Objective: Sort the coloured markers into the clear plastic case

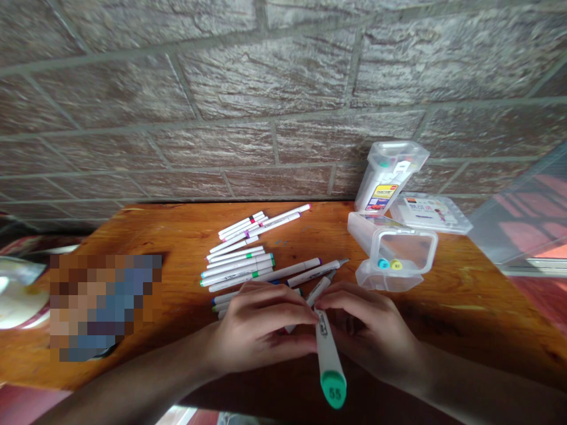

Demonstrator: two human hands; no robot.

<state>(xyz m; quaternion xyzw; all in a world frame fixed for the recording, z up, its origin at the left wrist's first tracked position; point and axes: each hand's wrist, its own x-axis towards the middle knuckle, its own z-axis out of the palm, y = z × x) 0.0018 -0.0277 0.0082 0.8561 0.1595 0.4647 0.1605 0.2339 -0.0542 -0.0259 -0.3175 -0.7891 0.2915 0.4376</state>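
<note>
A white marker (328, 348) with a green end numbered 55 points down toward me between my two hands. My left hand (266, 324) pinches its barrel from the left with thumb and fingers. My right hand (370, 330) is bent around the marker's far end, fingertips at its top; its thumb is mostly hidden. Just beyond my hands, a grey-tipped marker (319, 289) and a second one (314, 274) lie on the wooden table (460, 289). To the left, a loose row of white markers (239, 268) with coloured ends is spread out, partly covered by my left hand.
An open clear case (405, 274) holding two markers lies at the right. Behind it stand a clear marker box (384, 180) and a flat case (429, 212). A blurred-out object (106, 307) is at the left, beside a white container (20, 301). A brick wall (274, 88) borders the table.
</note>
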